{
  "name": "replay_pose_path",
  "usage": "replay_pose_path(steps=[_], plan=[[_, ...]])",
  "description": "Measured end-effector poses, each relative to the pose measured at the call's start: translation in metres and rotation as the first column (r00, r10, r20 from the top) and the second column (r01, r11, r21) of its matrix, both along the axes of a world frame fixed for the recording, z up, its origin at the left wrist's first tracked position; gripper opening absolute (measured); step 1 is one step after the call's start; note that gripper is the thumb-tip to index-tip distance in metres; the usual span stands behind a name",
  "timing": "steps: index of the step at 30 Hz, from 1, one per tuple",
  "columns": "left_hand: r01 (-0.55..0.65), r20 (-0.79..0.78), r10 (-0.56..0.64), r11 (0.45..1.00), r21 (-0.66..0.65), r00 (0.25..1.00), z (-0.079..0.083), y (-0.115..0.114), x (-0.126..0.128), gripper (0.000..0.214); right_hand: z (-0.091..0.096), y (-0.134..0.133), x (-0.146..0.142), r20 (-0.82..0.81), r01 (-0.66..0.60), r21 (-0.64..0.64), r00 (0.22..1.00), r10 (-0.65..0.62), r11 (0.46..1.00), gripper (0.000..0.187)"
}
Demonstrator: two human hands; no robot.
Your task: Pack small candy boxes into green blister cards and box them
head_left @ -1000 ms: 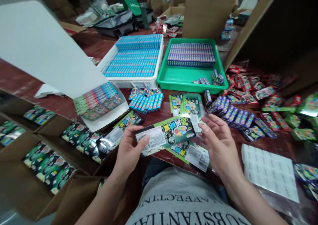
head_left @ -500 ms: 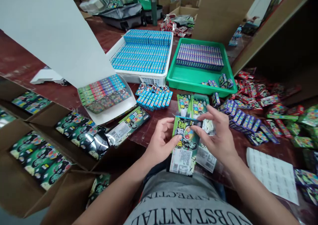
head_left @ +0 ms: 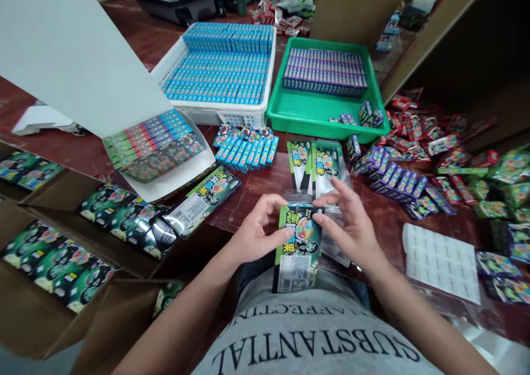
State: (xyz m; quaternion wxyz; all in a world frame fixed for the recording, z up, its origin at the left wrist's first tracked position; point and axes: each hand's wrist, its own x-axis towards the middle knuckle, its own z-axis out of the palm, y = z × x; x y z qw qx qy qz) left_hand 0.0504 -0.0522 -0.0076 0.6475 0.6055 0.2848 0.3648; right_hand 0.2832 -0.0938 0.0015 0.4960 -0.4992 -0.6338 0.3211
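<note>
My left hand [head_left: 265, 228] is closed on the left edge of a green-and-black printed packet [head_left: 300, 237], its thumb lying on the front. At the packet's upper right corner my right hand [head_left: 350, 223] grips with thumb and fingers. A blue strip shows along the packet's top edge, with a clear plastic flap just above it. The packet is held tilted in front of my grey shirt. Behind my right hand, similar flat packets [head_left: 327, 162] lie on the dark red table, partly covered by the fingers. A few small blue boxes [head_left: 246, 149] stand in a row beyond.
A white basket [head_left: 269, 77] full of blue boxes and a green tray [head_left: 306, 112] with purple boxes stand at the back. Purple boxes [head_left: 397, 181] and a label sheet [head_left: 441, 262] lie to the right. Open cartons [head_left: 97, 292] of packets are at left, near another packet [head_left: 202, 198].
The camera has shifted, so the surroundings sit higher and further left. Both hands stay on the packet; my right fingers have moved in closer around its top corner, and the clear flap now shows.
</note>
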Motion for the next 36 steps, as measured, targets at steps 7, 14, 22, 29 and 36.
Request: replay_pose_path(steps=[7, 14, 22, 29, 36], plan=[[-0.278, -0.029, 0.282, 0.956, 0.090, 0.959, 0.004, 0.008, 0.004, 0.006, -0.004, 0.004, -0.015, -0.192, -0.037, -0.123, 0.981, 0.013, 0.992, 0.081], [-0.271, -0.072, 0.272, 0.962, 0.025, 0.960, 0.008, 0.006, 0.003, 0.011, 0.013, 0.010, -0.017, -0.240, -0.069, -0.223, 0.971, 0.014, 0.972, 0.058], [-0.295, -0.242, 0.262, 0.949, -0.111, 0.934, 0.040, 0.018, -0.001, 0.010, 0.036, 0.023, -0.037, -0.295, 0.005, -0.367, 0.948, -0.121, 0.930, 0.061], [-0.089, -0.078, 0.079, 0.987, -0.135, 0.994, 0.026, 0.012, -0.014, 0.019, 0.043, 0.009, -0.014, -0.232, -0.112, -0.321, 0.972, 0.036, 0.940, 0.060], [-0.132, -0.069, 0.128, 0.990, -0.049, 0.989, 0.021, 0.006, -0.009, 0.013, 0.067, 0.027, -0.007, 0.183, -0.299, -0.205, 0.924, 0.337, 0.932, 0.009]])
